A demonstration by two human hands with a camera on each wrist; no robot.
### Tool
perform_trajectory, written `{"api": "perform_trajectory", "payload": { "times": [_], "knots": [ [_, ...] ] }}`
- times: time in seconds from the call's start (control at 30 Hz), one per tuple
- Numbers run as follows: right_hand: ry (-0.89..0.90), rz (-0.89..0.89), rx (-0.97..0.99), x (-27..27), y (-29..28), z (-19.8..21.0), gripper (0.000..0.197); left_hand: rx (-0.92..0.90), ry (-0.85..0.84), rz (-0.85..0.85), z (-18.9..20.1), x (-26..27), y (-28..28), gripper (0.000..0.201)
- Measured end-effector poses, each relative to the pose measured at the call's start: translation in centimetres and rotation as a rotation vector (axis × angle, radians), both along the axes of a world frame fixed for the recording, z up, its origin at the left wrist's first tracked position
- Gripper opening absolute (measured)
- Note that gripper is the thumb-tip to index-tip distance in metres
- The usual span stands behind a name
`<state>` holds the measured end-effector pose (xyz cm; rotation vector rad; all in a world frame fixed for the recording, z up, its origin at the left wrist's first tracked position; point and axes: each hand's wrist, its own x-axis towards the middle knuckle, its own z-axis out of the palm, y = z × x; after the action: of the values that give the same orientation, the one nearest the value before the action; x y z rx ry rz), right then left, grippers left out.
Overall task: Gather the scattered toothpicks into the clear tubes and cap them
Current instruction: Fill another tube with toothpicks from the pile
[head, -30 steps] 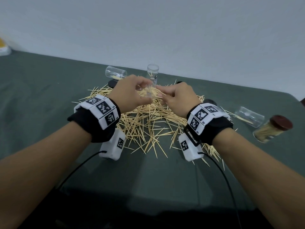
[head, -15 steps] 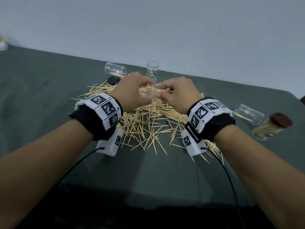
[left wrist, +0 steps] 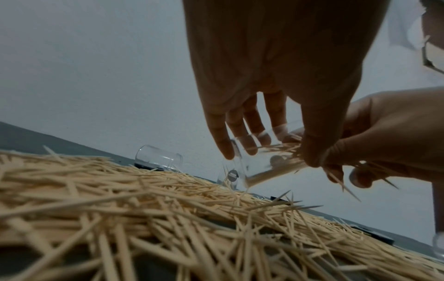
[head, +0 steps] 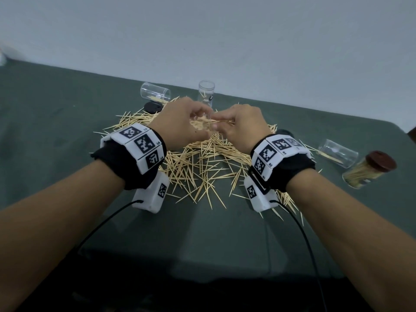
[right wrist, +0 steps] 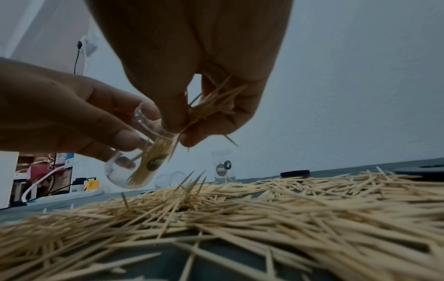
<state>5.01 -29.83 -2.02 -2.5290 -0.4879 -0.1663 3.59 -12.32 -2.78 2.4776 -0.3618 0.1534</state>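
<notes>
Okay, my left hand (right wrist: 72, 106) grips the tilted clear tube (right wrist: 141, 152) above the toothpick pile (head: 202, 167); my right hand (right wrist: 197, 79) pinches a bundle (right wrist: 211, 106) at its mouth. Splayed tips could snag the rim and spill back down.

Head cam: high, facing forward and down over both forearms toward the far edge of the surface (head: 56, 113) and the wall. Wrist cams: very low, just above the toothpick pile (left wrist: 168, 218), each looking along its palm, close on the fingers. All three share the pile's middle, where the hands meet, plus the upright tube (head: 206, 92) near the far edge.
</notes>
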Motion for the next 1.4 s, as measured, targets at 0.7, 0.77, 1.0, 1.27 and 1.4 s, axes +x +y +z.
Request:
{"api": "perform_trajectory", "payload": {
  "times": [0.7, 0.77, 1.0, 1.27, 1.4],
  "knots": [
    [0.014, -0.024, 0.184, 0.5, -0.5, 0.1, 0.022, -0.052, 0.035, 0.036, 0.4, -0.2, -0.1, 0.054],
    [0.021, -0.008, 0.247, 0.2, -0.7, 0.6, 0.022, -0.056, 0.042, 0.042, 0.3, -0.2, -0.2, 0.056],
    [0.065, -0.012, -0.029, -0.2, -3.9, 2.2, 0.025, -0.045, 0.086, 0.030, 0.1, 0.0, -0.2, 0.059],
    [0.510, -0.124, -0.663, -0.4, -7.8, 0.5, 0.111, -0.009, 0.086, -0.008, -0.1, -0.2, -0.4, 0.061],
    [0.461, -0.118, -0.605, -0.4, -7.0, 0.4, 0.089, -0.006, 0.082, -0.016, -0.1, -0.2, -0.3, 0.061]
  ]
}}
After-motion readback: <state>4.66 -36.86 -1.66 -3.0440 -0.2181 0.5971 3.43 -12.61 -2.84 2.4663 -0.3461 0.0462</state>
